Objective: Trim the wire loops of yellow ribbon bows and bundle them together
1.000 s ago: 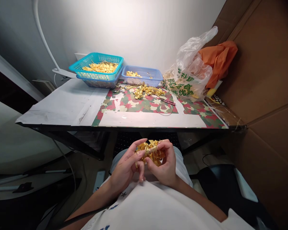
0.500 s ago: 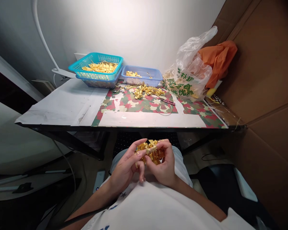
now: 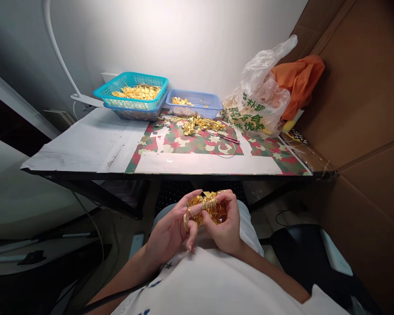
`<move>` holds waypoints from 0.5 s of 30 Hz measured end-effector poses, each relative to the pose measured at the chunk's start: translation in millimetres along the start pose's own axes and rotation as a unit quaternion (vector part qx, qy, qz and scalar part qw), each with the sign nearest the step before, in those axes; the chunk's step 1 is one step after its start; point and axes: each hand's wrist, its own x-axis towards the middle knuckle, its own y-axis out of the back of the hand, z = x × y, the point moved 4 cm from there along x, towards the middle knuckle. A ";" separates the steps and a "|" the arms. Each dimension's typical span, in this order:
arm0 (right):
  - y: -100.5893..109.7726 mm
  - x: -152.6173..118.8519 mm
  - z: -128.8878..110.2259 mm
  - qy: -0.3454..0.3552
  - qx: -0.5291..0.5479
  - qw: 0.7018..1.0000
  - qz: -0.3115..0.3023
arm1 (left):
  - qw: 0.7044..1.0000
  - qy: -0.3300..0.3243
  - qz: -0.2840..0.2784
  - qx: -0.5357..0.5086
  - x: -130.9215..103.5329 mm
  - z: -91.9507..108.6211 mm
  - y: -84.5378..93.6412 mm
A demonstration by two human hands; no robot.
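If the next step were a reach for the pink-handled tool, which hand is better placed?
Probably the right hand: the pink-handled tool lies nearly straight ahead of it, while gold loops encircle fingers of the left hand. The right hand would have to release the gold pieces first.

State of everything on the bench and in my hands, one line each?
Left hand: fingers parted, gold rings around them
Right hand: pinching gold ornaments
Gold ornaments: bunched between the hands
Teal basket: part filled, stacked on another basket
Lavender basket: sparsely filled
Plastic bag: upright, crumpled; tied or not, unclear
Pink-handled tool: lying down; open or shut, unclear
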 end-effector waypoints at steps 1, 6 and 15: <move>0.1 -0.1 0.2 -0.001 -0.002 1.000 0.002 | 1.000 0.000 -0.003 -0.001 0.1 -0.2 -0.1; 0.2 -0.2 -0.2 -0.001 -0.010 1.000 0.005 | 1.000 -0.009 -0.015 0.005 1.0 -0.8 -1.5; -1.7 2.1 -5.3 -0.018 -0.031 0.999 -0.005 | 0.995 -0.018 0.010 0.099 -1.9 0.4 -6.7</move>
